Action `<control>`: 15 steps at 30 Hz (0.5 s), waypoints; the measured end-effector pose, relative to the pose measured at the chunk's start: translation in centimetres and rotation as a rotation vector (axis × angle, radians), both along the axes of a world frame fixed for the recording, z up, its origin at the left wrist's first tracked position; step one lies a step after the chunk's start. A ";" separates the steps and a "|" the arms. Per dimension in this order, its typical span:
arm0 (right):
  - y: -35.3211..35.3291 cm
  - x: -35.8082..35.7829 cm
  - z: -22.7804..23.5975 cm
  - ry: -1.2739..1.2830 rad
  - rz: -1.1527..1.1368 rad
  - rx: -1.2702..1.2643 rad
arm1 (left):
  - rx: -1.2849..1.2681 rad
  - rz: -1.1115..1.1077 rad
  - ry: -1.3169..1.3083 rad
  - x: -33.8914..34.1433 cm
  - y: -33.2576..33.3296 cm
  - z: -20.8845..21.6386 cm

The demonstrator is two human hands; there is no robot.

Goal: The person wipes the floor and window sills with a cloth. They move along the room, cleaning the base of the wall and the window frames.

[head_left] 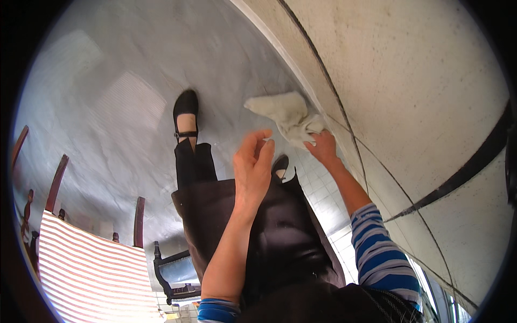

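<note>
A crumpled off-white cloth (288, 113) hangs from my right hand (325, 146), whose fingers are closed on its bunched end. The cloth's other end stretches out to the left over the grey floor, close to the foot of the pale wall. My left hand (253, 164) is held in front of my dark apron (280, 237), with nothing in it; its fingers are loosely curled, thumb and fingers apart.
The pale wall (409, 81) with dark curved lines rises at the right. At the lower left stand a table with a striped cloth (91, 269) and a dark-framed chair (180, 272). My black shoe (186, 110) stands on the grey floor (151, 48).
</note>
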State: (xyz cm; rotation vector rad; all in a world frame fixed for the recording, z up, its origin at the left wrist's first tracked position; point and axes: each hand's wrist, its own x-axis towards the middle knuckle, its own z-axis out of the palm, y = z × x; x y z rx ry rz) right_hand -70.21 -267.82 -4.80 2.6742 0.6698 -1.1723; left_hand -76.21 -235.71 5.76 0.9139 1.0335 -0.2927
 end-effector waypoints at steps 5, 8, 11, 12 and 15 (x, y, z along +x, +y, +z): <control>15.1 3.5 0.5 0.119 -0.345 0.684 | -0.015 0.029 0.013 0.2 0.9 -0.1; 21.8 5.8 0.1 0.319 -0.673 0.794 | 0.000 0.057 0.001 0.2 1.1 -0.2; 26.5 7.3 -0.2 0.397 -0.946 0.949 | -0.037 0.043 0.014 0.3 1.5 0.0; 27.5 7.5 0.0 0.393 -1.007 0.890 | -0.010 0.065 0.019 0.4 1.7 0.0; 29.2 7.7 1.9 0.530 -1.016 0.808 | 0.114 0.161 0.035 0.7 2.3 0.1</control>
